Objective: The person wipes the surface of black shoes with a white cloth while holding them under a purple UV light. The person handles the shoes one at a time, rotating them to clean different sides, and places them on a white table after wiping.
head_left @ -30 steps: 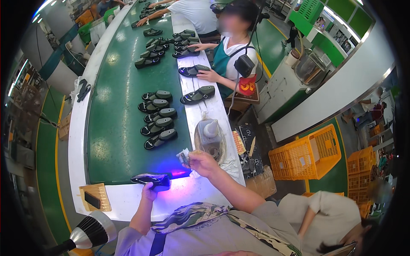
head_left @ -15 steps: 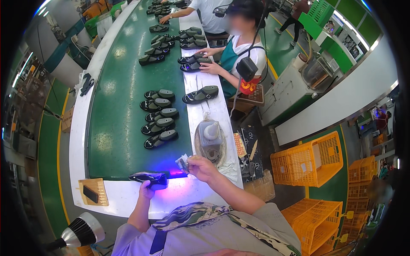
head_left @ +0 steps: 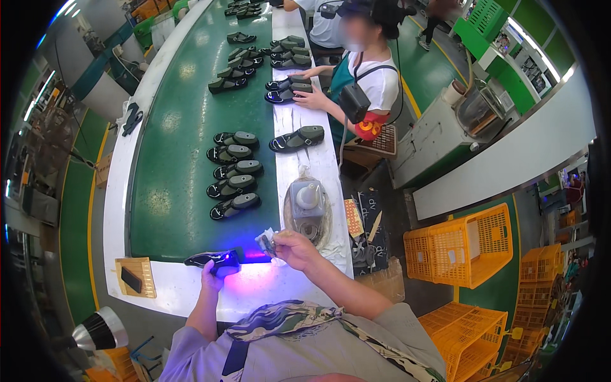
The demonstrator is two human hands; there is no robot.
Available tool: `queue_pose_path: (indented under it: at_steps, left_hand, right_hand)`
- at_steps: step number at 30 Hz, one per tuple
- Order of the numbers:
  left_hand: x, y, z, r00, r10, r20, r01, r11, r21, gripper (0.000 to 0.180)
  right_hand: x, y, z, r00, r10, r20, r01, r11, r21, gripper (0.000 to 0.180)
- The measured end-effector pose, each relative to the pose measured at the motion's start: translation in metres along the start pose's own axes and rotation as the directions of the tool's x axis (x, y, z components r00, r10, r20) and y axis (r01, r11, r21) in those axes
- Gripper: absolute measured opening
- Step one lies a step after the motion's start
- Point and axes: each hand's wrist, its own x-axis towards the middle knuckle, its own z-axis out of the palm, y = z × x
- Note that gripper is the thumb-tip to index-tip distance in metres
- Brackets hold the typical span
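My left hand (head_left: 211, 277) is closed around a dark shoe (head_left: 221, 261), held sideways above the near edge of the table. Violet-blue light falls on the shoe and the white surface beside it. To its right, my right hand (head_left: 294, 250) pinches a crumpled whitish-grey cloth (head_left: 266, 242), apart from the shoe. Just beyond that hand stands a translucent container with a white cap (head_left: 308, 196), set in a plastic-wrapped tray (head_left: 326, 226). Further up the white ledge lies a dark green and black shoe (head_left: 296, 139).
Several shoes (head_left: 233, 165) form a row on the green conveyor (head_left: 172, 165). A co-worker's hands (head_left: 310, 97) touch shoes on the ledge. A phone (head_left: 131, 279) rests on a wooden board at left, near a lamp (head_left: 102, 329). Orange crates (head_left: 468, 245) stand at right.
My left hand has shifted the shoe slightly left and away from me. My right hand, still pinching the cloth, has moved a little left. The view has shifted slightly.
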Motion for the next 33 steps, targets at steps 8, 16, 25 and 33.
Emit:
queue_pose_path:
  at_steps: [8,16,25,33]
  left_hand:
    - [0.002,-0.023,0.006,0.979,0.155,-0.131,-0.169,0.981,-0.099,0.053]
    - [-0.034,-0.026,0.057,0.904,0.411,-0.117,-0.391,0.906,0.16,0.044]
    - [-0.085,-0.015,0.082,0.769,0.351,0.534,-0.331,-0.496,0.803,0.064]
    - [-0.114,0.019,0.112,0.49,0.578,0.652,-0.747,-0.108,0.656,0.048]
  right_hand:
    - [-0.019,-0.009,-0.009,0.999,0.002,0.032,-0.002,1.0,-0.015,0.006]
    - [-0.03,-0.014,0.005,1.0,0.013,0.019,-0.011,0.993,-0.115,0.007]
    - [-0.025,-0.014,0.043,0.954,-0.299,0.028,0.264,0.791,-0.551,0.016]
    - [-0.031,0.009,0.108,0.916,-0.291,0.278,0.402,0.693,-0.599,0.02]
